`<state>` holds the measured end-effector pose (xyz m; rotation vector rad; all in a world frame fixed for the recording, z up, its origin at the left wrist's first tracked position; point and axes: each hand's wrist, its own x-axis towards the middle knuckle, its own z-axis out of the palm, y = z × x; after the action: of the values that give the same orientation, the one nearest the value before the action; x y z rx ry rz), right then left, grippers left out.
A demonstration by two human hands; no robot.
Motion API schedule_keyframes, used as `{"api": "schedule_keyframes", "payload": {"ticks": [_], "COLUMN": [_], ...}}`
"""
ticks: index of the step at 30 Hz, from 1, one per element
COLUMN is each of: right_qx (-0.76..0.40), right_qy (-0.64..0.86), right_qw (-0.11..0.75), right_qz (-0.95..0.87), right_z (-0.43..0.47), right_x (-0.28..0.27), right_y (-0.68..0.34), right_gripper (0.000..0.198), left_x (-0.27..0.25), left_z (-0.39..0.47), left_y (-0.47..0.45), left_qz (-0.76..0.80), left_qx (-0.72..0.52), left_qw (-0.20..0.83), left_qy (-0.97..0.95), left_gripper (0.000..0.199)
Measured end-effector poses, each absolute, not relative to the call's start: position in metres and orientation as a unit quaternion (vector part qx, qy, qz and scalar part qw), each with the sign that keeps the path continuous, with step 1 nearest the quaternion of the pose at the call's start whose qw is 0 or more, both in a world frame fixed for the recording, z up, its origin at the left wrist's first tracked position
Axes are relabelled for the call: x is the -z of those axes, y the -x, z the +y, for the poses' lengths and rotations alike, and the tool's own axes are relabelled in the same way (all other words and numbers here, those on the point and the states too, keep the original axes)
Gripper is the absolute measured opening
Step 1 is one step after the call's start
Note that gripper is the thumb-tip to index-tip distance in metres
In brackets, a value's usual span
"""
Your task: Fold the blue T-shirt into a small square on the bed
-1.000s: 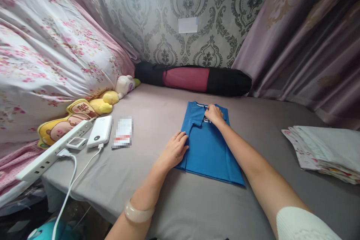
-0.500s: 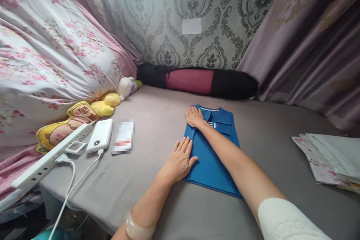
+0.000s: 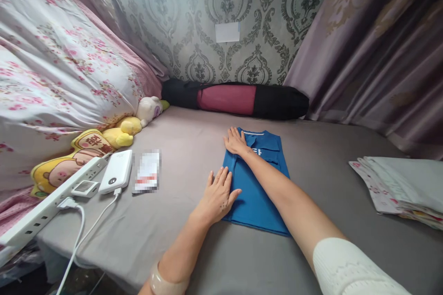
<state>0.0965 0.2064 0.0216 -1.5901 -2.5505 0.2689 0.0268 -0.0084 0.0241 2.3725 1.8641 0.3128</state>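
Note:
A blue T-shirt (image 3: 254, 193) lies folded into a narrow rectangle on the grey sheet, its collar toward the wall and some white lettering partly hidden. My left hand (image 3: 218, 193) rests flat along the shirt's lower left edge, fingers stretched out and thumb spread over the cloth. Farther up, my right hand (image 3: 236, 142) presses on the upper left corner beside the collar, fingers extended. My right forearm crosses above the shirt and covers part of it. Neither hand grips anything.
At left stand a white power strip (image 3: 51, 205), a power bank (image 3: 116, 173) with a cable, a blurred packet (image 3: 147, 173) and plush toys (image 3: 69, 170). A black and pink rolled bag (image 3: 226, 99) lies along the wall. Folded cloths (image 3: 404, 184) are stacked at right.
The view has shifted slightly, so everything sits a little farther left. Both hands stay on the shirt's left edge, with the left thumb slightly raised or shifted.

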Motion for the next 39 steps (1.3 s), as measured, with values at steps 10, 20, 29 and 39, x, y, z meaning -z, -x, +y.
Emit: {"api": "schedule_keyframes", "payload": {"ticks": [10, 20, 29, 39], "right_qx": [-0.096, -0.132, -0.09, -0.103], "right_qy": [0.497, 0.489, 0.585, 0.708], "right_qw": [0.048, 0.06, 0.236, 0.156], "right_qz": [-0.861, -0.86, -0.771, -0.681], "right_z": [0.171, 0.175, 0.209, 0.221], "right_x": [-0.011, -0.01, -0.035, -0.036], "right_y": [-0.106, -0.11, -0.162, -0.199], "right_gripper": [0.06, 0.059, 0.041, 0.033], "left_x": [-0.019, -0.023, -0.022, -0.015], "left_z": [-0.012, -0.01, -0.004, 0.005], "left_y": [-0.031, -0.029, -0.019, -0.004], "left_qz": [0.609, 0.613, 0.647, 0.66], "left_qx": [-0.09, -0.105, -0.241, -0.384], "left_qw": [0.065, 0.068, 0.039, 0.078], "left_qy": [-0.786, -0.78, -0.722, -0.641], "left_gripper": [0.067, 0.061, 0.041, 0.024]}}
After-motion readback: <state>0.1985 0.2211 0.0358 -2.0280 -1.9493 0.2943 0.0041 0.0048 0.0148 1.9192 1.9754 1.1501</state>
